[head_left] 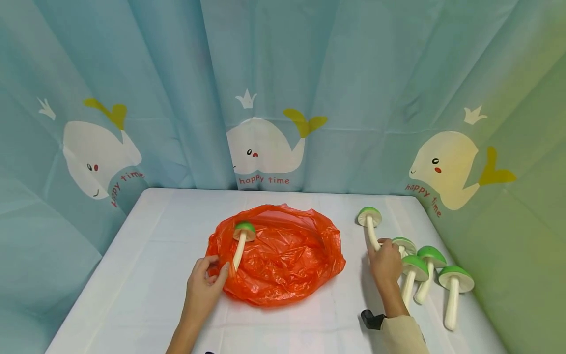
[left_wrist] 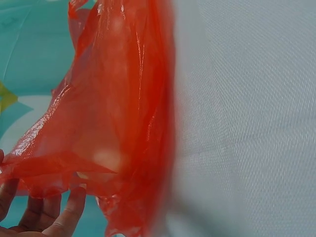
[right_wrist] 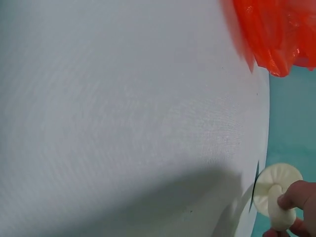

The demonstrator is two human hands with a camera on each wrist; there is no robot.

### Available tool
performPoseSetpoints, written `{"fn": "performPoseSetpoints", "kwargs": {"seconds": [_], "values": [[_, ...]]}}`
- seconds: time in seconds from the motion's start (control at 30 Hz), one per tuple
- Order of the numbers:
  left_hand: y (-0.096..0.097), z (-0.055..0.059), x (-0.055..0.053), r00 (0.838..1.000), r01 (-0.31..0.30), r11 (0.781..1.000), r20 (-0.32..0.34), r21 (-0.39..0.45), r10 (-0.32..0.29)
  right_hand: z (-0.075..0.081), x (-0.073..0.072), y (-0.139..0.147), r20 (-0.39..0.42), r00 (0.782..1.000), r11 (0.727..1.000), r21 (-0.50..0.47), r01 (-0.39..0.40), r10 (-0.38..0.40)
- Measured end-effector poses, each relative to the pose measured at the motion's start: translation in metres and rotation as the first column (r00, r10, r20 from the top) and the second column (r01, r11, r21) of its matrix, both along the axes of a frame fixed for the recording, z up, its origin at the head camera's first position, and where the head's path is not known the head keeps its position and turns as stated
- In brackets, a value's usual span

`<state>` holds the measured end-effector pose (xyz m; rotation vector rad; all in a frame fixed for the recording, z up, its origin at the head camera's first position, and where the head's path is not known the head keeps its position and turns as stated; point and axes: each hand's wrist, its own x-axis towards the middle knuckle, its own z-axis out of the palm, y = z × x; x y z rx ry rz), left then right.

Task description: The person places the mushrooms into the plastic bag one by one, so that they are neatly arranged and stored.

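Note:
An open red plastic bag lies on the white table, its rim spread wide. Inside it, at the left, leans a toy mushroom with a green cap and pale stem. My left hand pinches the bag's left rim between thumb and fingers; in the left wrist view the fingers are at the red film. To the right of the bag, my right hand grips another green-capped mushroom by its stem, cap pointing away. The right wrist view shows thumb and fingers around that pale stem.
Several more green-capped mushrooms lie at the table's right side, beside and partly behind my right hand. A blue curtain with whale prints hangs behind the table. A black strap piece shows at my right wrist.

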<state>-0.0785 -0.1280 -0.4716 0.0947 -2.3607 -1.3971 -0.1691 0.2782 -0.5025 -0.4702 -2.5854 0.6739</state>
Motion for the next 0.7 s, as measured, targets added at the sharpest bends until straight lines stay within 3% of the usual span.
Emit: {"fn": "performPoseSetpoints", "kwargs": {"seconds": [0.3,0.5,0.6,0.67,0.7], "values": [[-0.0001,-0.0004,-0.0003,1.000,0.004,1.000,0.003,0.008,-0.004,-0.0018,-0.0020,0.0007,-0.114,0.993,0.968,-0.247,-0.041,0.013],[0.0001,-0.0005,-0.0003,1.000,-0.001,1.000,0.002,0.017,0.000,0.0002,-0.0012,-0.0013,-0.045,0.998,0.900,-0.436,0.019,-0.043],[0.0003,-0.0007,-0.0004,1.000,0.000,1.000,0.007,0.013,0.000,0.0031,-0.0003,-0.0028,-0.018,0.999,0.821,-0.571,0.011,-0.026],[0.0003,-0.0006,-0.0003,1.000,0.002,1.000,0.012,0.012,-0.003,0.0051,-0.0005,-0.0037,-0.015,1.000,0.725,-0.688,0.001,-0.015],[0.0003,-0.0005,-0.0002,1.000,0.001,1.000,0.014,0.010,-0.002,0.0063,-0.0008,-0.0039,-0.016,1.000,0.658,-0.753,-0.004,-0.012]]}}
